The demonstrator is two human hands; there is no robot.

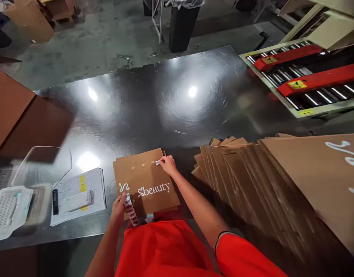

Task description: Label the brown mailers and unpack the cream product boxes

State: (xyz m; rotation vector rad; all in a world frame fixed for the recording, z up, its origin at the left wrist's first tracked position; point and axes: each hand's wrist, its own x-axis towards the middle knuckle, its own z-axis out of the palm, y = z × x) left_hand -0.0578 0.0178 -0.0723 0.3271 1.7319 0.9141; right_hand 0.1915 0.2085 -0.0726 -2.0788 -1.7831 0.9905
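Note:
A flat brown cardboard box (146, 181) printed "beauty" in white lies on the steel table (171, 100) in front of me, on top of another flat box. My right hand (167, 164) presses a small white sticker (157, 162) onto the box's far right corner, fingers pinched down on it. My left hand (118, 207) sits at the box's near left corner and grips a strip of labels (131, 209) with red and white markings.
A fanned stack of flattened cardboard boxes (252, 173) fills the right side. A roller conveyor with red guides (304, 77) stands at the far right. To the left are papers with a phone-like device (78, 198), a white basket (9, 207) and open cartons (17, 111). A black bin (181, 27) stands beyond the table.

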